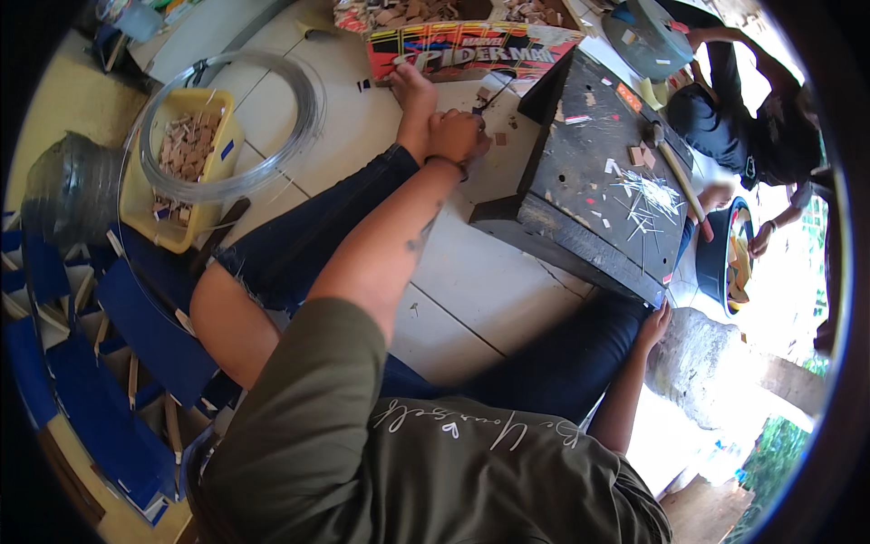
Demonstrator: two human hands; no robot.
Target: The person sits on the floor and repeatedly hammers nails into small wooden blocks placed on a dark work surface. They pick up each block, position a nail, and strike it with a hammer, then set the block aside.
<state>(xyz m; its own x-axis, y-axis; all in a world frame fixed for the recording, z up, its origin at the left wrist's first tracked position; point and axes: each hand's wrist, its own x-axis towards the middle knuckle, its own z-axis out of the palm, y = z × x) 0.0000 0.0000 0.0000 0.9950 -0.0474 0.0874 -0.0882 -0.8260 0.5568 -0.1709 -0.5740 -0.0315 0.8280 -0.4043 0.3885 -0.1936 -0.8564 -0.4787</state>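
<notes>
My left hand (pixel 456 140), with a dark band at the wrist, reaches forward beside my bare foot (pixel 412 88). Its fingers are closed around a thin dark tool (pixel 497 93) whose kind I cannot make out. At the near right corner of a dark low wooden bench (pixel 580 163) is my right hand (pixel 656 324), its fingers closed near a small blue-and-white bit; what they hold is unclear. On the bench lie a hammer (pixel 681 177) with a wooden handle, a pile of thin white sticks (pixel 651 195) and a few small brown squares (pixel 642 157).
A yellow basket (pixel 227 136) of small brown pieces stands left, under a coil of clear line (pixel 308 118). Blue-covered wooden pieces (pixel 145 326) are stacked at lower left. A printed cardboard box (pixel 471 50) lies ahead. Another person (pixel 770 127) sits at right by a black bucket (pixel 716 258).
</notes>
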